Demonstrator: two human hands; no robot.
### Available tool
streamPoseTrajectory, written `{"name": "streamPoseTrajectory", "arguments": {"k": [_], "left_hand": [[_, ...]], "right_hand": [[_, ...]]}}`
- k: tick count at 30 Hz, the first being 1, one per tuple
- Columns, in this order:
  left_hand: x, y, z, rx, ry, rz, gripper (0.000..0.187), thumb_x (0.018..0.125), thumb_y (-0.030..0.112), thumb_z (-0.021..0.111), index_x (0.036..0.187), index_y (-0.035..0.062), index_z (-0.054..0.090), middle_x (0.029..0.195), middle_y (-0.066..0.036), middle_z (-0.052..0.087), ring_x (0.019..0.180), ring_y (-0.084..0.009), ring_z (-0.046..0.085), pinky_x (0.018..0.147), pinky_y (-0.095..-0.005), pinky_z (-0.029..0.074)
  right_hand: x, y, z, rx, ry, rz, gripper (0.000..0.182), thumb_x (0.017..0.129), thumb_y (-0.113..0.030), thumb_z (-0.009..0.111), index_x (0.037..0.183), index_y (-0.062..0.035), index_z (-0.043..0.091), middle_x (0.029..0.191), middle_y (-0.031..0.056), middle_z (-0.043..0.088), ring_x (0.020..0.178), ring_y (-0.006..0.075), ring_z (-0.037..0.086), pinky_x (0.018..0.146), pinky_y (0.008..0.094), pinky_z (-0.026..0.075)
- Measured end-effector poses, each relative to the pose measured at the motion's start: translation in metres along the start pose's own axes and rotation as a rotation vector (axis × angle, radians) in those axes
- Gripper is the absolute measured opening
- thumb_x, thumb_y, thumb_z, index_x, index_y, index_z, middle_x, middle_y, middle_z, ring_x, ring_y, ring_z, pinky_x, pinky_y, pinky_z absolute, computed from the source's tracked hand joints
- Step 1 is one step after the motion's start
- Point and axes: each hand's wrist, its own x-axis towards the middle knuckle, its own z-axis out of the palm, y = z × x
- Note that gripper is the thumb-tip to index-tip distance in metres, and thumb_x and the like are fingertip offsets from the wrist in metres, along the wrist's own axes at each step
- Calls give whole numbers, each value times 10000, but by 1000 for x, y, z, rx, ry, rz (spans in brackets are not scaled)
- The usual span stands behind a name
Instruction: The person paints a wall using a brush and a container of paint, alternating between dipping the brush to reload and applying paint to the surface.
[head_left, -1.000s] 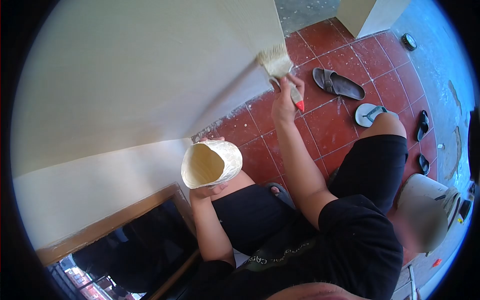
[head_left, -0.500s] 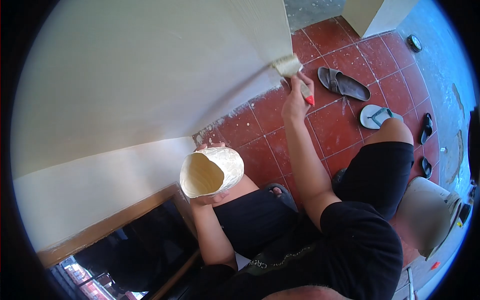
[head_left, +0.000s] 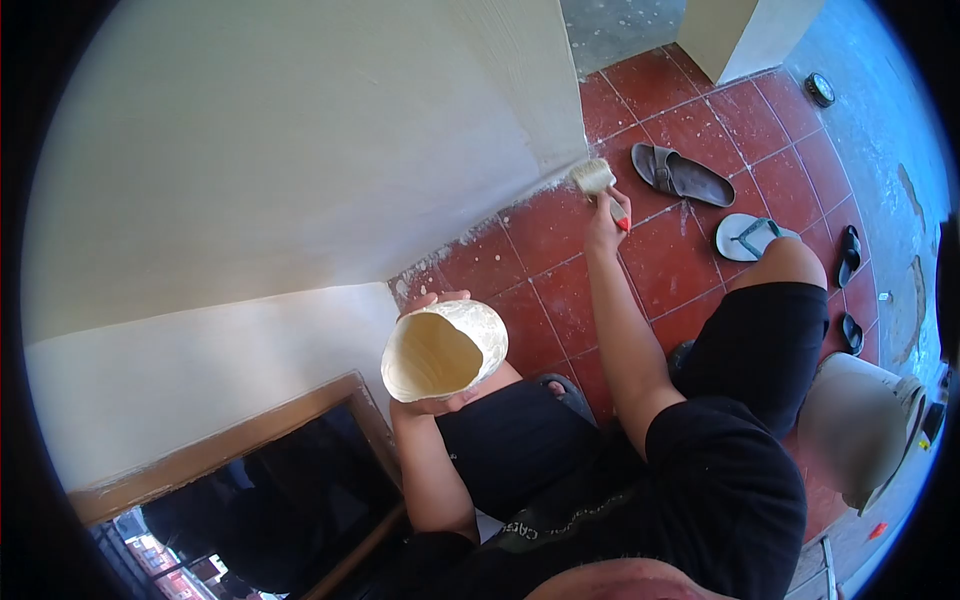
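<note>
A paintbrush (head_left: 593,178) with pale, paint-covered bristles is gripped in my right hand (head_left: 604,222), and the red end of its handle shows below my fingers. Its bristles are close to the foot of the cream wall (head_left: 330,150), near the wall's far corner. My left hand (head_left: 440,402) is wrapped around a paint-smeared, cream-coloured container (head_left: 490,330), tilted so that its opening faces me. Pale paint coats its inside. Most of the left palm is hidden behind the container.
Red floor tiles (head_left: 655,245) speckled with white run along the wall. A brown sandal (head_left: 683,177) and a white flip-flop (head_left: 748,237) lie right of the brush. A large white bucket (head_left: 850,375) stands at lower right, and a wood-framed window (head_left: 225,450) is at lower left.
My right hand and the paintbrush have moved down towards the bottom edge of the wall. My left hand with the container has shifted slightly right and down.
</note>
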Motion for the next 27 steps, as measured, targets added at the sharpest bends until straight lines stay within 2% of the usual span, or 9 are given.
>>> {"name": "streamPoseTrajectory", "arguments": {"k": [3, 5, 9, 14, 17, 20, 22, 25, 27], "left_hand": [[-1, 0, -2, 21, 0, -5, 974, 578, 227, 860, 1378, 49, 335, 1293, -256, 480, 1204, -309, 494, 958, -408, 444], [-2, -2, 0, 4, 2, -2, 987, 577, 262, 872, 1378, 47, 337, 1291, -259, 481, 1204, -311, 494, 957, -409, 445], [1, -6, 0, 23, -1, 27, 1056, 558, 395, 899, 1380, 43, 338, 1277, -270, 486, 1200, -323, 496, 954, -411, 448], [3, -7, 3, 26, 11, 7, 1097, 540, 468, 893, 1383, 41, 335, 1270, -277, 488, 1193, -335, 498, 947, -414, 451], [6, -6, 2, 59, 4, 18, 1090, 544, 459, 893, 1382, 40, 335, 1272, -270, 489, 1185, -328, 506, 946, -413, 450], [6, -9, 3, 49, -8, 12, 1050, 555, 367, 892, 1385, 48, 334, 1282, -258, 485, 1186, -315, 504, 952, -410, 443], [9, -10, 4, 47, -9, -13, 998, 566, 266, 858, 1388, 59, 332, 1293, -250, 478, 1195, -307, 495, 958, -408, 437], [12, -8, 7, 58, -35, -14, 972, 567, 212, 829, 1389, 66, 331, 1299, -248, 471, 1204, -306, 485, 961, -405, 433], [9, -8, 8, 40, -35, -25, 973, 566, 218, 833, 1388, 66, 333, 1297, -248, 473, 1203, -307, 486, 962, -407, 432]], "right_hand": [[3, -2, 6, -52, 10, 28, 177, 871, -61, 585, 1022, 13, 530, 947, 122, 614, 788, 159, 619, 711, 268, 528], [-3, -40, 50, 41, -1, 99, 191, 865, -55, 590, 1030, 12, 523, 963, 129, 606, 817, 175, 627, 716, 281, 535], [-52, -137, 114, 236, -111, 41, 251, 875, -38, 580, 1098, -8, 469, 1032, 136, 579, 872, 232, 639, 769, 355, 562], [-75, -207, 154, 476, -269, -84, 232, 893, -46, 560, 1097, -26, 452, 1050, 158, 572, 898, 264, 643, 770, 385, 567], [-78, -200, 154, 463, -329, -193, 225, 898, -38, 555, 1094, -32, 445, 1050, 161, 567, 912, 269, 643, 774, 403, 569], [-67, -137, 125, 266, -303, -145, 221, 897, -19, 560, 1089, -9, 450, 1074, 161, 548, 921, 253, 636, 791, 402, 566], [-60, -92, 94, 175, -230, -83, 209, 898, -44, 575, 1078, 22, 492, 1031, 150, 583, 889, 219, 637, 769, 354, 569], [-44, -17, 32, 6, -180, -74, 182, 892, -44, 579, 1055, 12, 521, 961, 125, 618, 843, 182, 638, 720, 302, 552], [-39, 11, 4, -170, -111, 113, 167, 881, -48, 588, 1035, 1, 542, 880, 88, 632, 782, 137, 623, 670, 248, 512]]}}
